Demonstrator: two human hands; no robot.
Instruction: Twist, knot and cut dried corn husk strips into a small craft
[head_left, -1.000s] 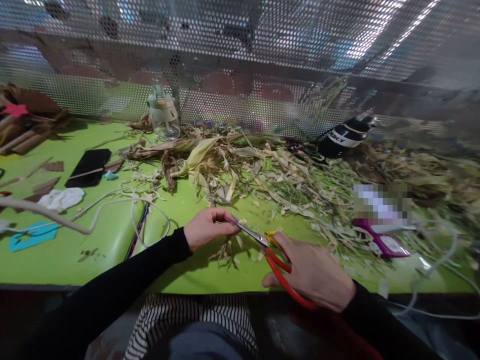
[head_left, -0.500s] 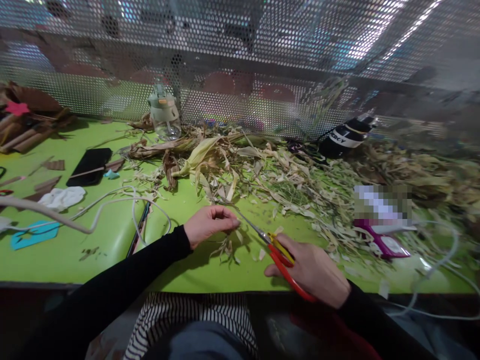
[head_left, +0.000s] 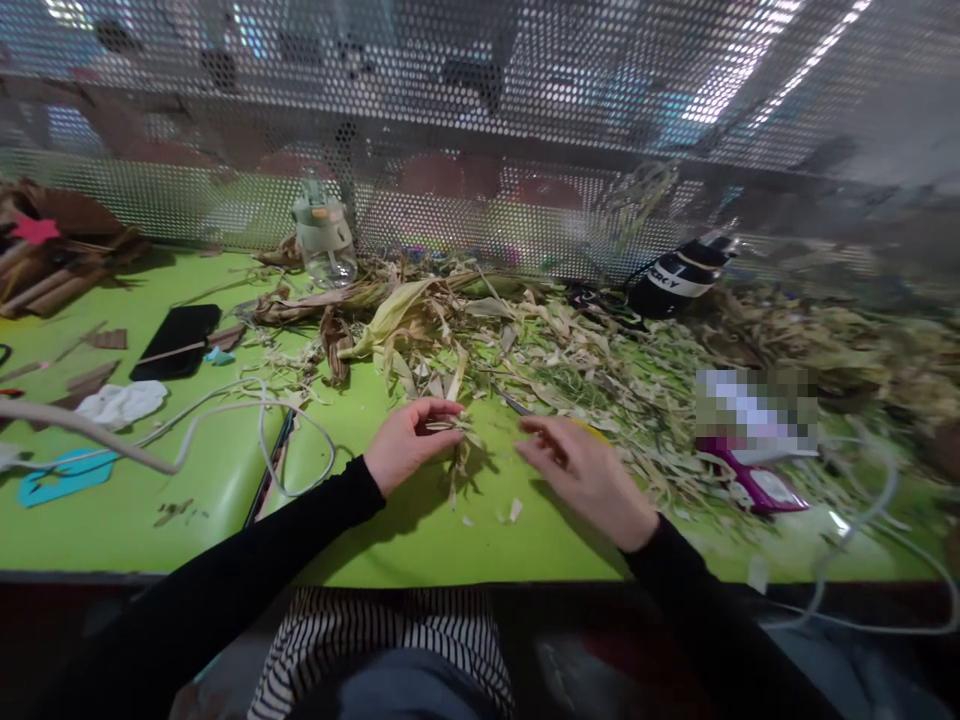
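Observation:
Between the thumb and fingers of my left hand (head_left: 412, 440), a small bunch of shredded dry corn husk (head_left: 459, 455) is pinched, its strips hanging over the table. Across from it is my right hand (head_left: 581, 470), fingers stretched out and holding nothing. Behind the right hand lie the scissors (head_left: 516, 404) on the husk shreds; part of a blade and a bit of yellow handle show, the rest is hidden by the hand. A pale green corn husk (head_left: 397, 318) rests among dry husks beyond my left hand.
Husk scraps (head_left: 592, 350) cover the back and right of the green table (head_left: 217, 490). A clear bottle (head_left: 324, 240), a black bottle (head_left: 679, 280), a phone (head_left: 176, 341), white cables (head_left: 180, 465) and a purple-white tool (head_left: 750, 475) surround me. A perforated metal panel (head_left: 465, 120) stands behind.
My right hand has let go of the scissors, which now lie farther back on the table. It has come nearer my left hand, which has raised the husk bunch slightly.

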